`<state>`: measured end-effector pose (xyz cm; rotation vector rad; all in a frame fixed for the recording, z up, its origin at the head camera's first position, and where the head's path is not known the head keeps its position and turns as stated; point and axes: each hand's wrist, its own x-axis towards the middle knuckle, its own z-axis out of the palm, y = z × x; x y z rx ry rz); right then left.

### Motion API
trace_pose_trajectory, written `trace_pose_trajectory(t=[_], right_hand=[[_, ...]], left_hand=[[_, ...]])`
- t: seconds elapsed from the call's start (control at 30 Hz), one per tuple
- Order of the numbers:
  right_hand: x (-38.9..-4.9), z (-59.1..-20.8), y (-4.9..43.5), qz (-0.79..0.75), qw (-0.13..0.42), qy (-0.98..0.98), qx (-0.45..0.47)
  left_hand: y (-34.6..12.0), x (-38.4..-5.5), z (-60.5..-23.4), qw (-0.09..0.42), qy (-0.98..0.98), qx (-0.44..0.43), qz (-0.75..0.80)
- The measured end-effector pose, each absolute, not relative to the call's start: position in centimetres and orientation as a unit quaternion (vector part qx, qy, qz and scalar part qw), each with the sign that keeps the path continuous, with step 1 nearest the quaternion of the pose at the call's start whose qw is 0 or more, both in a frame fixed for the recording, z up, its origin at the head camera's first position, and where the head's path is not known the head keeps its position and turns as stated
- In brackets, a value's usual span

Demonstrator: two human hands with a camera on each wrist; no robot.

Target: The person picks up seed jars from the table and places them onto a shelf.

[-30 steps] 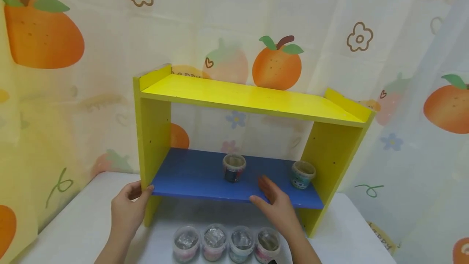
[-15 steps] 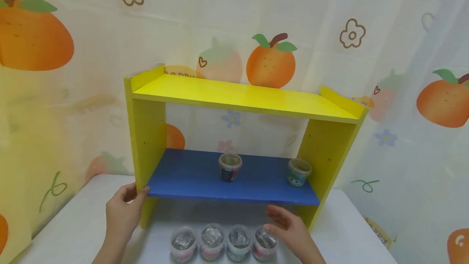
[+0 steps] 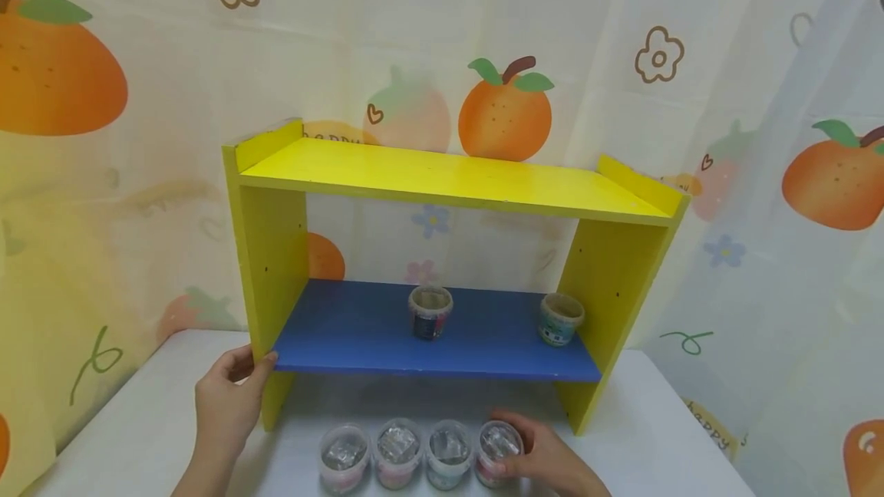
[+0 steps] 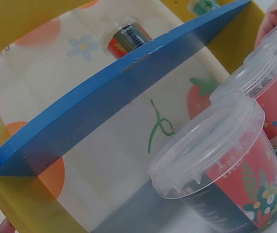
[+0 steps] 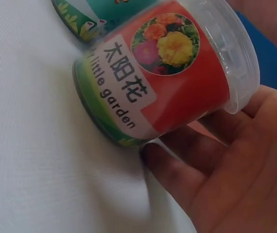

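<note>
A yellow shelf unit [image 3: 456, 182] with a blue middle board [image 3: 366, 328] stands on the white table. My left hand [image 3: 228, 397] grips its left side panel [image 3: 258, 274], thumb by the blue board's front corner. On the table before it is a row of several clear-lidded plastic cups. My right hand [image 3: 542, 455] holds the rightmost cup [image 3: 499, 447] between thumb and fingers. In the right wrist view this flowerpot cup [image 5: 177, 87] has a red label with flowers and "little garden", tilted in the picture. Whether it touches the table is unclear.
Two similar cups stand on the blue board: a dark-labelled cup [image 3: 430, 317] near the middle and a green-labelled cup [image 3: 559, 320] at the right. Beside the held one stand a cup [image 3: 449, 451], another cup [image 3: 397, 451] and the leftmost cup [image 3: 344, 455]. A fruit-printed curtain [image 3: 387, 21] hangs behind.
My right hand has come down from the blue board to the row of cups and taken hold of the rightmost one. The left hand keeps its grip on the side panel.
</note>
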<state>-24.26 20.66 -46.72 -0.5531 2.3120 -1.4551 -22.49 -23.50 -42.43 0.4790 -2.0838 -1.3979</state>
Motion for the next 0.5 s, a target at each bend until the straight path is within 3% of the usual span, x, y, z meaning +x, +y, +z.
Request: trace_pose_trajectory(t=[0.27, 0.5], right_hand=[[-24.14, -47.37, 20.94, -0.584, 0.239, 0.755, -0.180], [-24.17, -47.68, 21.10, -0.613, 0.251, 0.725, -0.188]], left_hand=[[-23.51, -22.47, -42.58, 0.284, -0.781, 0.185, -0.525], [-23.48, -22.55, -42.50, 0.279, -0.780, 0.182, -0.530]])
